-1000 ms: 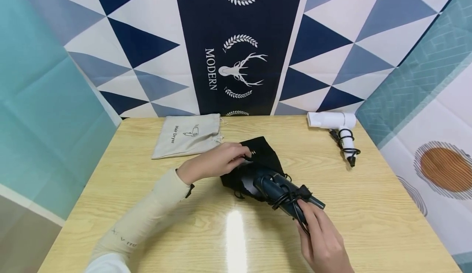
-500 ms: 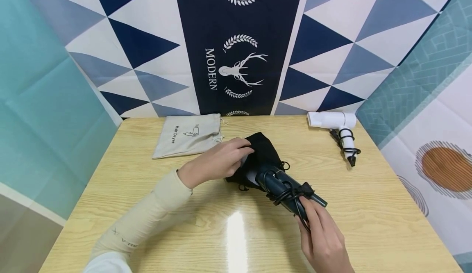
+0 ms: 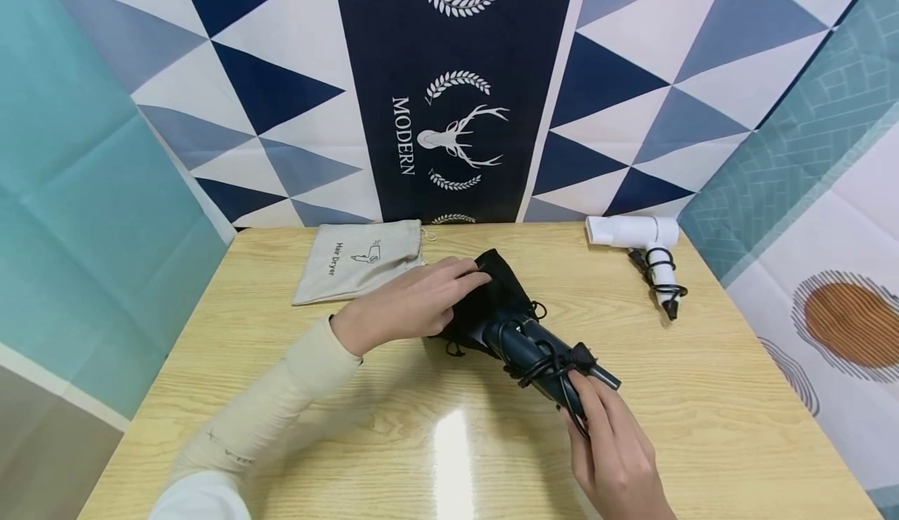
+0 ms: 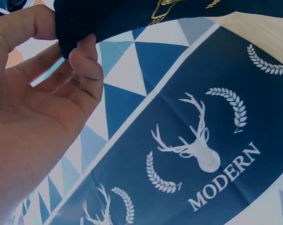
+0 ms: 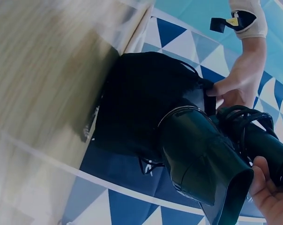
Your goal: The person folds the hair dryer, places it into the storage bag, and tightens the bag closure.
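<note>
My left hand [image 3: 407, 305] pinches the edge of a black drawstring bag [image 3: 502, 290] between thumb and fingers. In the left wrist view, part of a gold print shows on the bag's dark cloth [image 4: 108, 16]. A dark teal hair dryer [image 3: 520, 344] has one end inside the bag's mouth. Its black cord is wound around the handle, which my right hand [image 3: 614, 454] grips. Seen from the right wrist, the dryer's flat nozzle [image 5: 230, 192] points out of the bag, and the cloth hides the other end.
At the back left of the wooden table [image 3: 351, 442] lies a beige cloth pouch [image 3: 358, 258] printed "Hair Dryer". A white hair dryer [image 3: 632, 231] with its cord wrapped lies at the back right. Patterned cloth [image 3: 456, 137] hangs behind the table.
My left hand has drawn the bag's edge slightly up and away, and the lettering on the bag has turned out of the head view. The right hand and the teal dryer have barely moved.
</note>
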{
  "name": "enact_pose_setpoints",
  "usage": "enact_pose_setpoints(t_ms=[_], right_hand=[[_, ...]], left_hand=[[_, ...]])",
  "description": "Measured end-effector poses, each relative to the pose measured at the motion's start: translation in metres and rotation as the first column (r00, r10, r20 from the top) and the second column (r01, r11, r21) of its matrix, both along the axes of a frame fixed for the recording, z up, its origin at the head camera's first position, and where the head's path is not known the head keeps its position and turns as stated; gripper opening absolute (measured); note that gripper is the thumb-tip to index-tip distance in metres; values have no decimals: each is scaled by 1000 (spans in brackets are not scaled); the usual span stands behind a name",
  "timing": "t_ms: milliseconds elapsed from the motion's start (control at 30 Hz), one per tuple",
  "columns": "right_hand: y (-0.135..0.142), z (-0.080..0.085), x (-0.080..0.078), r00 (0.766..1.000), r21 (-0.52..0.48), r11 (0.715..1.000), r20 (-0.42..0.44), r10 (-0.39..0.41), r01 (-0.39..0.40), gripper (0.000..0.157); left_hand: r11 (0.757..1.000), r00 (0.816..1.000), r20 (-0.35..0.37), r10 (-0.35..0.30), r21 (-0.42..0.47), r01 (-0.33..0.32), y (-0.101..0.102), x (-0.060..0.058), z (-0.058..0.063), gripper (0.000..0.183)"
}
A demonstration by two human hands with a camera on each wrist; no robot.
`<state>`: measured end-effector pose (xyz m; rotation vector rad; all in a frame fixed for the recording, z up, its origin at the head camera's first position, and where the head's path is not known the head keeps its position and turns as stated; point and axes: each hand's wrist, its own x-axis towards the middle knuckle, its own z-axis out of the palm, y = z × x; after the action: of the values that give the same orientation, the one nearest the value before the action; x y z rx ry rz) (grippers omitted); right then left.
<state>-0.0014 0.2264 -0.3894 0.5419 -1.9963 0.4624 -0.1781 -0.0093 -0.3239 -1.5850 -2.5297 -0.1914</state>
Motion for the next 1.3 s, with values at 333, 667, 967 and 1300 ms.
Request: enact_pose_setpoints(t_ms=[333, 667, 967, 1300], right_hand=[[-9, 5, -13, 998, 22, 998, -33, 56, -55, 40], [-14, -4, -24, 994, 110, 989, 46, 99, -103, 40], [-12, -10, -32, 989, 144, 985, 129, 74, -93, 44], [-17, -8, -41, 986, 175, 980, 154, 67, -94, 45]], left_hand=[[999, 998, 35, -46, 12, 45, -3, 1, 6, 53], [994, 984, 149, -100, 64, 92, -4, 1, 5, 47], [997, 969, 234, -77, 37, 70, -6, 3, 5, 49], [996, 962, 258, -87, 49, 77, -6, 3, 3, 50]])
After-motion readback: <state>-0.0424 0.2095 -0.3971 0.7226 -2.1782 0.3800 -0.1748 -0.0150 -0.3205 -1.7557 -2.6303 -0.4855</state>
